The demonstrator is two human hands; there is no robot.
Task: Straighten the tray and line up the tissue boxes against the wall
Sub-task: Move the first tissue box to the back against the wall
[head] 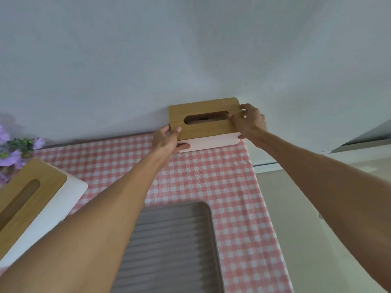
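A white tissue box with a wooden slotted lid [203,129] rests at the table's far right corner, its back edge against the white wall [190,60]. My left hand [167,140] grips its left end and my right hand [250,122] grips its right end. A second tissue box [31,197] of the same kind lies at an angle at the near left, apart from the wall. The grey ribbed tray [173,246] lies in the near middle, partly hidden under my left forearm.
A pink and white checked cloth [228,187] covers the table, whose right edge runs down past the tray. Purple flowers [14,149] stand at the far left by the wall. Pale floor [317,229] lies to the right.
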